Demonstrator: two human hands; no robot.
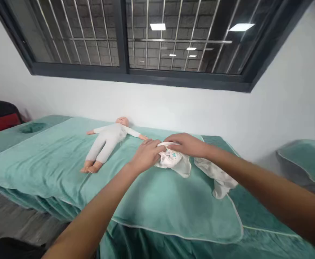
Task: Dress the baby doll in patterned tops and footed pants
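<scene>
A small white cloth garment with a coloured print (170,158) lies bunched on the bed, its lower edge spread toward me. My left hand (148,154) has its fingers closed on the garment's left upper edge. From the right, my right hand (187,144) grips the same upper edge between thumb and fingers. To the left, a baby doll (110,138) in a pale long-sleeved suit lies on its back with arms spread and feet bare. A second crumpled pale garment (216,176) lies to the right, partly hidden by my right forearm.
A light green sheet (52,154) covers the bed, over a darker green cover (270,216). Behind stands a white wall (157,104) with a barred window (125,39) above. A red and black item (0,118) sits far left, and another green-covered surface (308,158) far right.
</scene>
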